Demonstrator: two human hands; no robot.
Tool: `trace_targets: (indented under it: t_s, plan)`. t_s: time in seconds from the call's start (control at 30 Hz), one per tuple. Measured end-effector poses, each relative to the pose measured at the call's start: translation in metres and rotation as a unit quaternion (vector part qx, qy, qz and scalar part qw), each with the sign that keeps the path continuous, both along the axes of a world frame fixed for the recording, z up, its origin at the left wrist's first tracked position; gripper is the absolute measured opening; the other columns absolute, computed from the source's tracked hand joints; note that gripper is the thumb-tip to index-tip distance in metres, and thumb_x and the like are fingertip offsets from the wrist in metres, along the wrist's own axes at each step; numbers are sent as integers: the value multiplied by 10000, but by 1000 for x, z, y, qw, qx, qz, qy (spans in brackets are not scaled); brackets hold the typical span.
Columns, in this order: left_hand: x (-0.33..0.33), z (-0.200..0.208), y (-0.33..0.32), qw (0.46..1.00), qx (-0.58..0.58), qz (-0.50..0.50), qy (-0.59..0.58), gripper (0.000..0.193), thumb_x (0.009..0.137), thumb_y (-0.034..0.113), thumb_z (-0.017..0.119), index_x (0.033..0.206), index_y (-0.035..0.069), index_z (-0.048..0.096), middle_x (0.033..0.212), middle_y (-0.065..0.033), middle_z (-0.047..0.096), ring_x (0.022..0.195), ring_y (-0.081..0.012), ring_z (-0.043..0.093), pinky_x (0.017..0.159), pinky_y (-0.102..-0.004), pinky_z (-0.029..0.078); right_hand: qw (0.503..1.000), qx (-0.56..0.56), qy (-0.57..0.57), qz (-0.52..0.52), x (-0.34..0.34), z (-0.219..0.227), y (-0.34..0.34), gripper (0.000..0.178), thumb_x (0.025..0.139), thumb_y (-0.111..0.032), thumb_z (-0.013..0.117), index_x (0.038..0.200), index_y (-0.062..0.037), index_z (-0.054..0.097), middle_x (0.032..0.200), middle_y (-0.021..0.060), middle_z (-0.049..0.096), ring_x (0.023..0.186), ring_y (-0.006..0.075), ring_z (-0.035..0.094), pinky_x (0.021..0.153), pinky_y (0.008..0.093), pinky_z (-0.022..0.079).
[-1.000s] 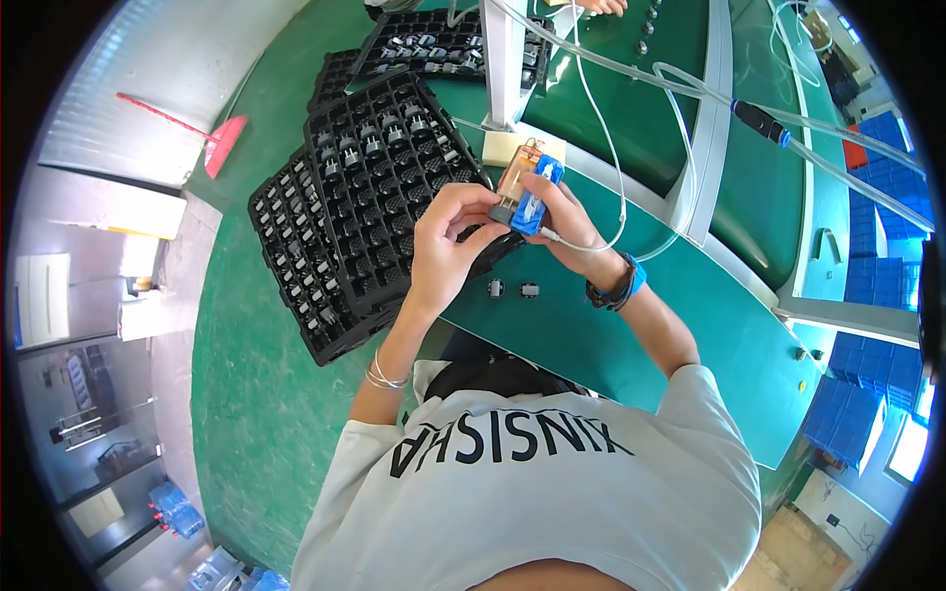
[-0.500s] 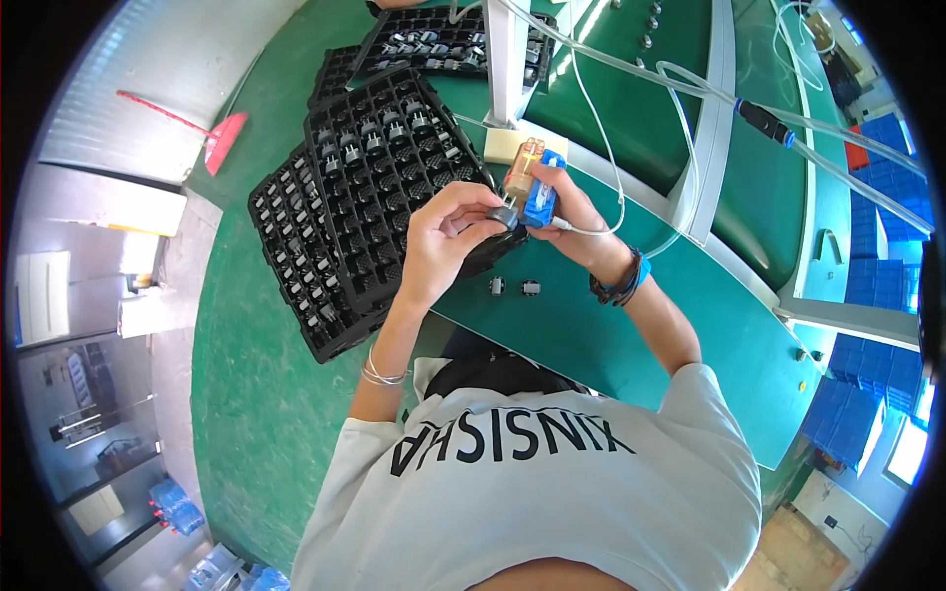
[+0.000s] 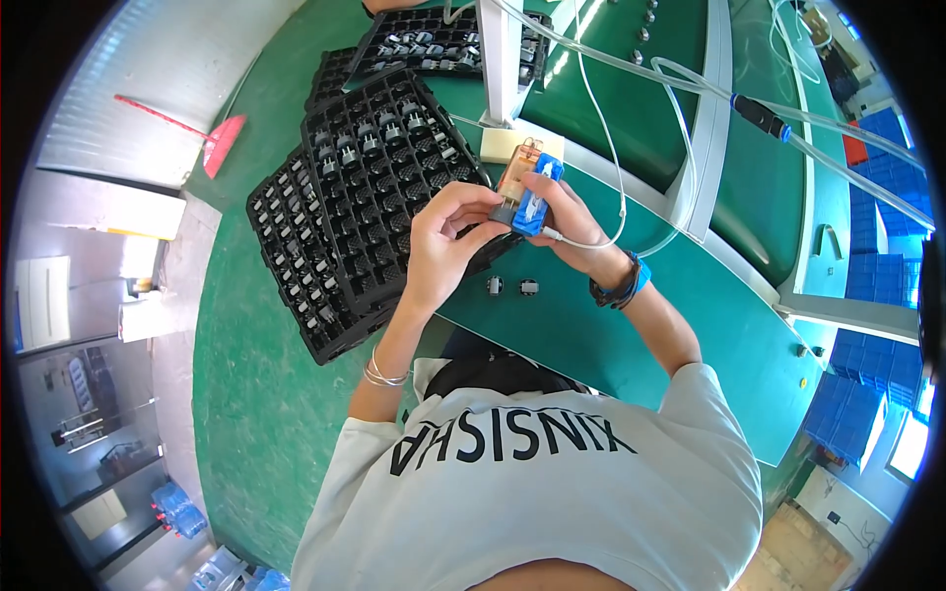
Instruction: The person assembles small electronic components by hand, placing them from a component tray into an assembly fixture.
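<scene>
Dark plug piece (image 3: 501, 213) sits at the near end of the amber-and-blue block (image 3: 513, 183); I have it pinched in my left hand's (image 3: 445, 241) fingertips. My right hand (image 3: 572, 225) is wrapped around the block, near a white cable (image 3: 581, 242). Just below, I see two small parts (image 3: 529, 288) on the green table (image 3: 641, 325); leftward, black trays (image 3: 389, 231); farther off, a red dustpan (image 3: 226, 144).

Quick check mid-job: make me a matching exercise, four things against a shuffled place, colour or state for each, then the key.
1. Left hand
2. Right hand
3. Pair of small parts
4. Long-handled tool

A. Side by side on the green tabletop
B. Gripping the blue-sided device
C. Red, left of the black trays
D. Pinching the dark plug piece

Right pairs: 1-D; 2-B; 3-A; 4-C
</scene>
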State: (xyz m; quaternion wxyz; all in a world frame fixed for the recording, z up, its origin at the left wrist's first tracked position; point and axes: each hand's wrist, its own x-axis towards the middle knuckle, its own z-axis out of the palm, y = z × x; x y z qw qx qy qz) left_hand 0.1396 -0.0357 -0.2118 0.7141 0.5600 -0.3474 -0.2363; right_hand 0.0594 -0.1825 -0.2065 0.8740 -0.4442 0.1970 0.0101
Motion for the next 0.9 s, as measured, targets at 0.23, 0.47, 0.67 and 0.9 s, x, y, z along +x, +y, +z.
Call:
trace_targets:
  t_s: [0.23, 0.47, 0.67, 0.9]
  plan:
    - [-11, 0, -5, 993, -33, 90, -74, 343, 688, -72, 668, 996, -17, 527, 967, -70, 535, 871, -144, 571, 784, -258, 475, 1000, -12, -22, 8, 6, 9, -2, 338, 858, -352, 490, 1056, -78, 503, 733, -32, 541, 518, 20, 444, 382, 171, 253]
    - [44, -4, -3, 933, 144, 207, -257, 297, 723, 28, 660, 1003, 47, 561, 890, -62, 572, 810, -165, 562, 698, -261, 449, 886, -395, -208, -126, 38, -49, -64, 327, 812, -176, 573, 1069, 2, 477, 917, 65, 585, 816, 145, 585, 731, 278, 464]
    - [87, -24, -4, 800, 332, 221, -449, 216, 756, 93, 618, 967, 93, 575, 916, -61, 562, 855, -227, 549, 747, -315, 450, 751, -646, -89, -99, 50, -56, -64, 316, 774, -213, 609, 1009, -48, 478, 730, 168, 582, 655, 302, 596, 601, 360, 462]
    - [128, -27, -8, 758, 344, 276, -482, 216, 766, 136, 602, 979, 107, 575, 933, -66, 556, 888, -258, 528, 783, -344, 433, 722, -682, -79, -91, 49, -57, -67, 387, 746, -228, 649, 1050, -87, 454, 770, 184, 590, 703, 379, 578, 605, 399, 461]
